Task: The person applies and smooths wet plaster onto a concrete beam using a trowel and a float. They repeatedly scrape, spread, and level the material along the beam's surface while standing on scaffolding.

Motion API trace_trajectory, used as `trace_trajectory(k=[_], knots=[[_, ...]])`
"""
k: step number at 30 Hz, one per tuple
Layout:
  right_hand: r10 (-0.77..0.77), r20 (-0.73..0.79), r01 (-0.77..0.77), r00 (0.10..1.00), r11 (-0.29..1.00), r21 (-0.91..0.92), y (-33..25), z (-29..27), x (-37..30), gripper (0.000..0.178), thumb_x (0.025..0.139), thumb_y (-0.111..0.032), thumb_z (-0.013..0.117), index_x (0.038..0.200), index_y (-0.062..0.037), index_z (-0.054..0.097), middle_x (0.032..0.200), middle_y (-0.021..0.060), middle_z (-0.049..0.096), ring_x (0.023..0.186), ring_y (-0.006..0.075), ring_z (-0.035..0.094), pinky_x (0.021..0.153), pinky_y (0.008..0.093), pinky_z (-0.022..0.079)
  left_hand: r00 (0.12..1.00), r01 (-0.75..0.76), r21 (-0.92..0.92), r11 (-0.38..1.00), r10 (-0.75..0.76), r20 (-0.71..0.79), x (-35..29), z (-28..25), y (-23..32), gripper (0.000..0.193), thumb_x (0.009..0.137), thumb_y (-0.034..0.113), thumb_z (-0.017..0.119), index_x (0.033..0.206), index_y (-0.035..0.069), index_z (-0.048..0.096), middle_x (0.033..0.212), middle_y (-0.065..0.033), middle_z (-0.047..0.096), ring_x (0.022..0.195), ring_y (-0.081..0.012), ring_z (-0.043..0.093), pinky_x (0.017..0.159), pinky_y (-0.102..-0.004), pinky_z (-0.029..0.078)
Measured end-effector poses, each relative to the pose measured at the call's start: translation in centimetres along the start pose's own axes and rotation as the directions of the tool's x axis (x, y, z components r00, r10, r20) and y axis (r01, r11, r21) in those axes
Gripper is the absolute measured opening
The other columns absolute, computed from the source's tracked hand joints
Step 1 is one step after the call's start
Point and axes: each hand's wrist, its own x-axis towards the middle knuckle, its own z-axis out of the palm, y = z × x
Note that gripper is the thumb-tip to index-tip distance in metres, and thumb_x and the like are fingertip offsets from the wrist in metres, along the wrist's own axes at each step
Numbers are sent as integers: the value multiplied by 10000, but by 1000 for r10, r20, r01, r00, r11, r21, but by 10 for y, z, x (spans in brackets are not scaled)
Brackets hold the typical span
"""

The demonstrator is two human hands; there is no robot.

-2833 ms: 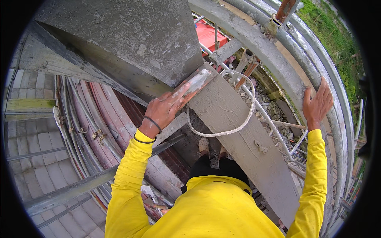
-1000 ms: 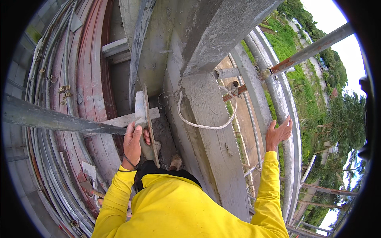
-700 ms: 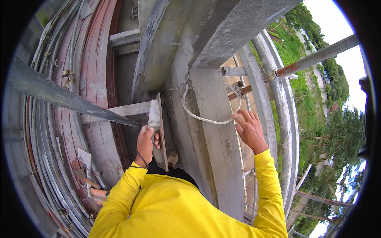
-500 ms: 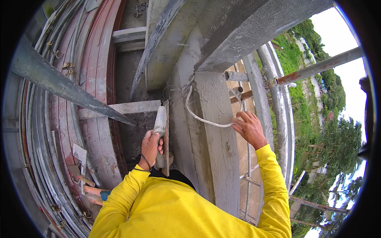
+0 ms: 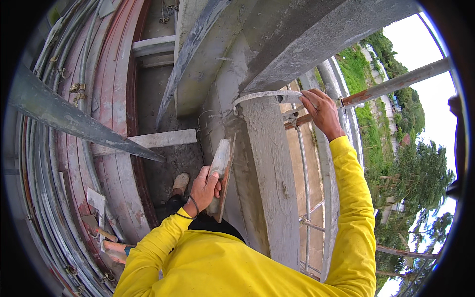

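My left hand (image 5: 203, 187) grips a mortar-smeared trowel (image 5: 220, 173) held upright against the left face of a grey concrete column (image 5: 269, 178). My right hand (image 5: 321, 110) is raised and pinches a white hose (image 5: 264, 95) pulled taut across the top of the column, just under the concrete beam (image 5: 307, 39). Both arms wear yellow sleeves.
Rusty scaffold pipes (image 5: 396, 84) and a metal rail (image 5: 304, 173) run to the right of the column, with trees far below. Curved red and grey steel formwork (image 5: 106, 123) fills the left side, and a wooden plank (image 5: 158, 140) crosses it. Trowels (image 5: 99, 227) lie at lower left.
My right hand rose from the scaffold side to the column top and now holds the white hose stretched level. My left hand kept the trowel and brought it against the column.
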Motion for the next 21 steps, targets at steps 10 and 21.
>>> trace_trajectory(k=[10, 21], knots=[[155, -89, -145, 984, 983, 112, 14, 28, 27, 319, 1042, -334, 702, 1081, -46, 832, 976, 160, 751, 917, 390, 720, 831, 476, 552, 996, -50, -328, 943, 70, 48, 38, 67, 36, 352, 1177, 370, 462, 1232, 29, 527, 844, -108, 647, 645, -171, 639, 643, -352, 609], [179, -167, -167, 970, 983, 81, 13, 37, 22, 347, 1041, -379, 695, 1076, -60, 827, 974, 152, 745, 940, 385, 709, 839, 488, 543, 999, -29, -367, 930, 37, 15, 59, 71, 66, 296, 1148, 361, 507, 1131, 66, 508, 828, -90, 626, 656, -206, 624, 642, -388, 591]])
